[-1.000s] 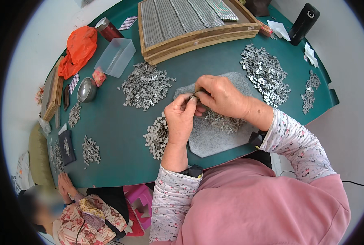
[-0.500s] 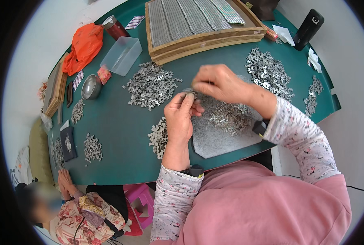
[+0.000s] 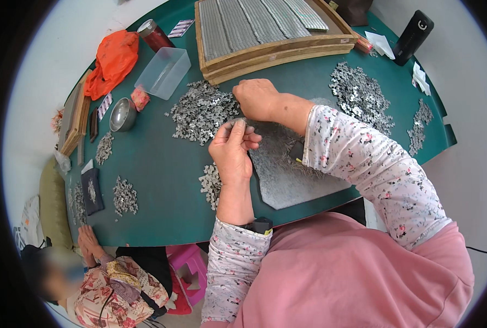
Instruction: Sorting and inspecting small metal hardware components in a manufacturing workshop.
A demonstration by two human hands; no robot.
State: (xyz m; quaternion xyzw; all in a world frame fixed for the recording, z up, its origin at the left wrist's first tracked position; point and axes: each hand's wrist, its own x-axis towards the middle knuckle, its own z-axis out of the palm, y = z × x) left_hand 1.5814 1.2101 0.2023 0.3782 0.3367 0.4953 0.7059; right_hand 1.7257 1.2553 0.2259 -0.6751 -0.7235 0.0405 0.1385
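My left hand (image 3: 233, 148) is closed in a pinch, with a small grey metal piece (image 3: 240, 121) partly showing between thumb and fingertips. Just beyond it, my right hand (image 3: 258, 99) is curled, knuckles up, at the right edge of a heap of small flat metal pieces (image 3: 199, 113). Its fingertips are hidden, so what they hold cannot be made out. Under my right forearm, thin metal pins (image 3: 287, 158) lie on a grey felt mat (image 3: 298, 191). A smaller heap of pale metal pieces (image 3: 210, 185) sits beside my left wrist.
A wooden tray (image 3: 276, 54) of metal strips stands at the back. Another metal heap (image 3: 359, 95) lies right, near a black bottle (image 3: 413, 38). Leftward are a clear plastic box (image 3: 169, 82), a metal bowl (image 3: 123, 116) and an orange bag (image 3: 111, 60). Another person's hands (image 3: 90, 243) rest at the left edge.
My right hand has moved left and away from me, from above the mat to the metal heap. My left hand has shifted slightly left, still pinching. The right sleeve now covers much of the pins.
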